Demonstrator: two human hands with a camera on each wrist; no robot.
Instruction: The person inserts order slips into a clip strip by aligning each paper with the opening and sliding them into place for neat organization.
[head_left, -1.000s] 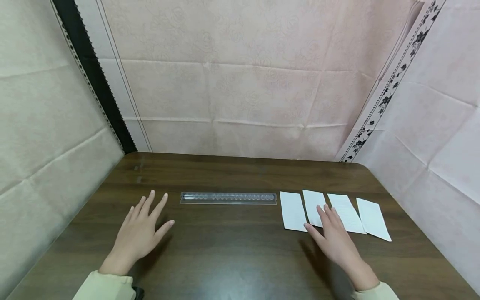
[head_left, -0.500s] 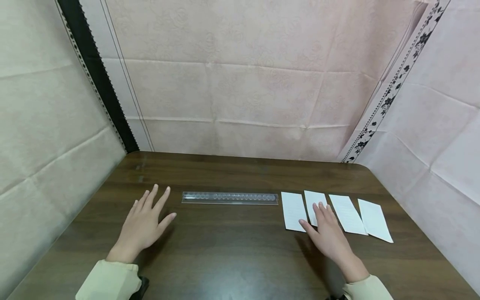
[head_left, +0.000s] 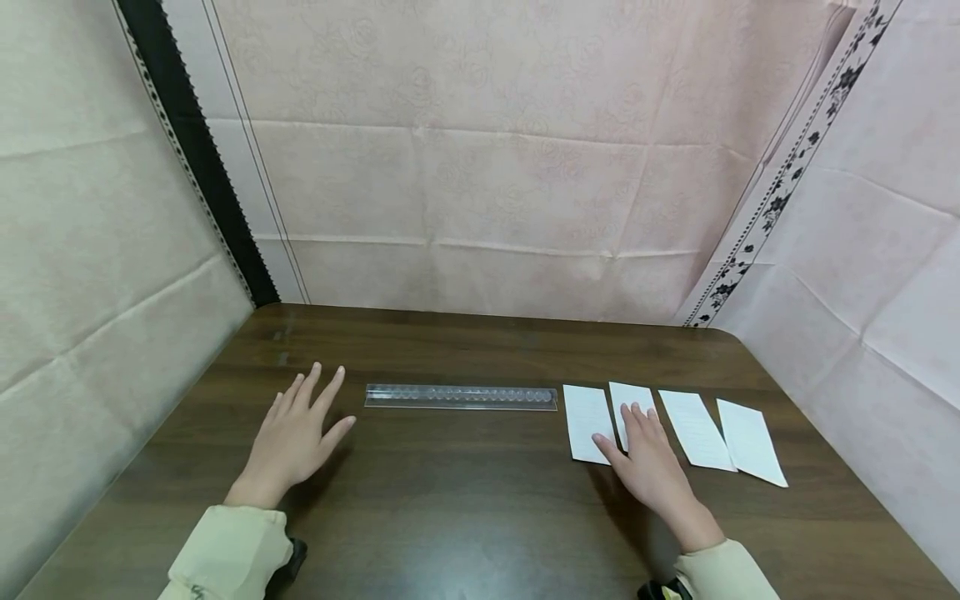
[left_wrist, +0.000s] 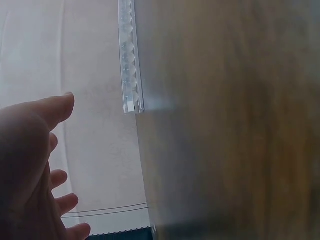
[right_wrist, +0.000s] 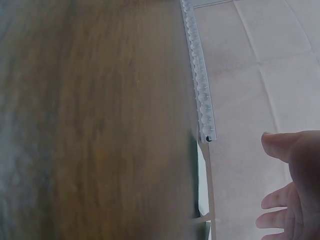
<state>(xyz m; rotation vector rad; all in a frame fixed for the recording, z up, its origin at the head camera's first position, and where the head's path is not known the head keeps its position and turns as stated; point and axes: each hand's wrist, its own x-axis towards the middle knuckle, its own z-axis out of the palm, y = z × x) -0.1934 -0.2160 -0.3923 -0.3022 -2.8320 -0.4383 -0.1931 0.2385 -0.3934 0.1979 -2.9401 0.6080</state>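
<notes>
I log: right hand (head_left: 648, 467) spread flat on second paper slip (head_left: 630, 402) | left hand (head_left: 296, 433) spread beside clear ruler (head_left: 461, 397) | slip thin, limp, likely slick on tabletop (head_left: 465, 517); lift by an edge

I could read no writing, label, brand or number anywhere: the four paper slips (head_left: 693, 429) looked blank from my view, and the clear ruler (head_left: 461, 397) showed no legible marks or figures.
</notes>
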